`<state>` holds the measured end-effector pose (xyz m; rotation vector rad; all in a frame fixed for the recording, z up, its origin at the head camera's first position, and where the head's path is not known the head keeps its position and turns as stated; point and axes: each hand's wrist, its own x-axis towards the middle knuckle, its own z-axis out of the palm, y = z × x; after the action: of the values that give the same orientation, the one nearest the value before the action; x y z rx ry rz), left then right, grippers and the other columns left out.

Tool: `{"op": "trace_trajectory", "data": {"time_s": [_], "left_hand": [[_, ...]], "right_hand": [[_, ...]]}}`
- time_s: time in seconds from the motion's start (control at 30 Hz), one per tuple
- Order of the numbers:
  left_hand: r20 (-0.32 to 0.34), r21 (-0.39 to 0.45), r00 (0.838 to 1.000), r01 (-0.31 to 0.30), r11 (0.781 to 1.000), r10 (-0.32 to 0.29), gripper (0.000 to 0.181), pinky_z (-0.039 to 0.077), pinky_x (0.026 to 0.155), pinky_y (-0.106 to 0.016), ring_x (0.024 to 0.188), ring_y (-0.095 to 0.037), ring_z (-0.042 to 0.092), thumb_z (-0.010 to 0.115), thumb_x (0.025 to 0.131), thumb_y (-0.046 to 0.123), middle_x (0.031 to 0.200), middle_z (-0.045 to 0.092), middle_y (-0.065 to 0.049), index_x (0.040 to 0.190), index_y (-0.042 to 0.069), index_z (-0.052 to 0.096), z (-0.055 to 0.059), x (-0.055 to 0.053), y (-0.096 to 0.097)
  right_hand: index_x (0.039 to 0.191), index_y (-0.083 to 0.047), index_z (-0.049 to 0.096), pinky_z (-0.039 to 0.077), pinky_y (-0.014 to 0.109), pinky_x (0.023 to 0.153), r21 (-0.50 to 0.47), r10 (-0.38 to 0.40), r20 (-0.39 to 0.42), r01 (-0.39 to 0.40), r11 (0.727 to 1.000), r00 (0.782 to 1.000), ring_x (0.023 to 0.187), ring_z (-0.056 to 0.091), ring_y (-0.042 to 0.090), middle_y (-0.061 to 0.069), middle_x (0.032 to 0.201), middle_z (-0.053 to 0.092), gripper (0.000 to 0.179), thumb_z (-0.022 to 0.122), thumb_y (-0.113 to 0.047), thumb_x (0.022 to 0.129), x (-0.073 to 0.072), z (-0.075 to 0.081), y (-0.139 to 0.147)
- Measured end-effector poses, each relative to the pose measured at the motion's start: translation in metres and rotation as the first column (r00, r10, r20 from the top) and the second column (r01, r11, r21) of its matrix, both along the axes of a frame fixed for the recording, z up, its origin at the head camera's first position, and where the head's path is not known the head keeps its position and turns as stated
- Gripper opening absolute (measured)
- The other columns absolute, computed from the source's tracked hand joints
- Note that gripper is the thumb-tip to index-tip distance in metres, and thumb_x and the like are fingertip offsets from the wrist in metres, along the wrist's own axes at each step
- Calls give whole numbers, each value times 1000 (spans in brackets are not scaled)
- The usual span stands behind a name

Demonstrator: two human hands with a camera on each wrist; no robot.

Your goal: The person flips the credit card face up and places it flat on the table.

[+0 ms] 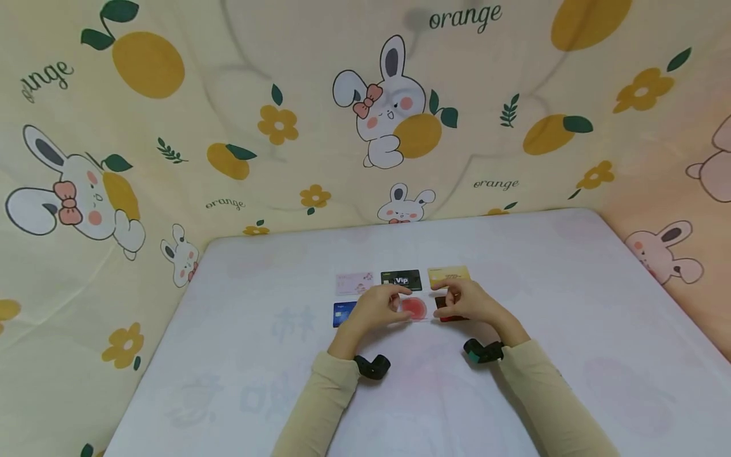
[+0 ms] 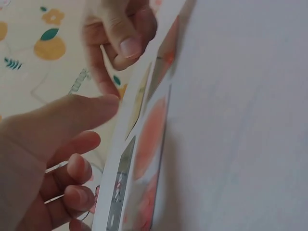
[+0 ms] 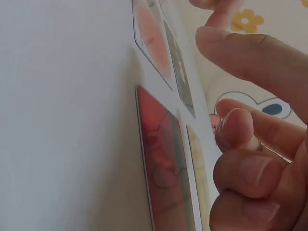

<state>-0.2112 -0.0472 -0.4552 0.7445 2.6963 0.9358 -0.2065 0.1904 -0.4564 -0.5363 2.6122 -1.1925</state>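
Observation:
Six cards lie flat in two rows on the table. In the head view the far row has a pale pink flowered card (image 1: 354, 284), a black card (image 1: 401, 279) marked "Vip" and a gold card (image 1: 449, 273). Nearer are a blue card (image 1: 342, 312), a white card with a red disc (image 1: 415, 309) and a dark red card (image 1: 454, 318). My left hand (image 1: 377, 306) hovers over the near row, covering part of the blue card. My right hand (image 1: 469, 301) is above the dark red card. Both hands have loosely bent fingers with nothing between them.
The white table (image 1: 428, 406) meets a patterned cloth (image 1: 320, 63) at its back and sides. A black wrist camera (image 1: 372, 367) sits on the left wrist, another black camera (image 1: 483, 351) on the right. The hands are close together.

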Motion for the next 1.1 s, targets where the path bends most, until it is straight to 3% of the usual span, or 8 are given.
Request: {"op": "trace_trajectory", "data": {"time_s": [0.13,0.33,0.57,0.83,1.1], "left_hand": [[4,-22,1000,9,1000,-9,43,32,59,-16,67,-5,42,77,81,30,75,51,4,120,15,67,0,3,8],[-51,-65,998,19,998,-22,44,35,64,-16,75,-7,47,75,82,36,79,52,4,121,18,67,-2,5,18],[-72,-79,997,16,997,-22,47,41,72,-16,84,-8,52,76,79,41,100,66,2,121,21,67,-4,7,29],[-53,-94,998,15,995,-20,49,34,61,-14,68,-3,46,77,79,43,73,52,8,121,19,66,-7,6,43],[-29,-105,1000,-5,995,2,50,33,57,-16,60,-2,43,77,78,43,66,48,8,121,19,66,-11,4,52]], "right_hand": [[116,2,61,37,20,58,5,6,-14,-6,1000,1000,56,43,2,-1,64,52,48,80,-16,76,0,0,8],[116,2,61,35,20,58,18,-5,22,5,1000,1000,59,43,3,-2,66,51,49,81,-19,76,-2,-1,22],[120,2,59,36,20,56,-27,-20,88,23,999,996,60,45,5,0,67,52,53,81,-19,76,0,0,36],[124,2,57,40,22,64,2,-26,126,26,1000,992,64,48,7,2,69,53,56,80,-18,78,1,-2,53],[124,1,58,39,21,61,61,-47,113,40,997,992,66,47,7,1,70,51,57,81,-19,76,2,-4,69]]}}
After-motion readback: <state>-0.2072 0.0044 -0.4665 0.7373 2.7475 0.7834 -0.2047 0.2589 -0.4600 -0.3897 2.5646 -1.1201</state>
